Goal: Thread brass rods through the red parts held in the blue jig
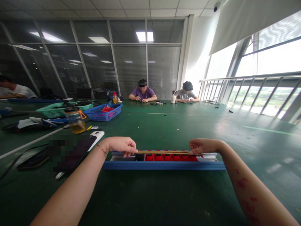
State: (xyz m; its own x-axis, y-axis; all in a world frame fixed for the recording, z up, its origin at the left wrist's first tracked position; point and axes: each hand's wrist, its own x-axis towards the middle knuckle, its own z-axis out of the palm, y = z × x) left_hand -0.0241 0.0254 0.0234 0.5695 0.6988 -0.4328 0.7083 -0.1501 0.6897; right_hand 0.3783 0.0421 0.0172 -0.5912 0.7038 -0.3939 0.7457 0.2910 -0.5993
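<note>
My left hand [121, 146] and my right hand [204, 146] pinch a thin, light-brown stick [162, 152] near its two ends; it may be more than one strip. It lies level, just above a long tray with a blue front edge [164, 165]. Inside the tray, a row of several small red compartments [159, 158] holds black pieces too small to name. A dark block [139, 157] sits at the row's left end, below my left fingertips. Silvery surfaces show at both ends of the tray. The fingers of both hands are closed.
To the left lie a dark tablet or phone [75, 153], a jar of amber liquid [78, 125], a blue basket [104, 113] and a green basket [50, 111]. Two people [142, 92] sit across the green table [150, 131]; another sits far left.
</note>
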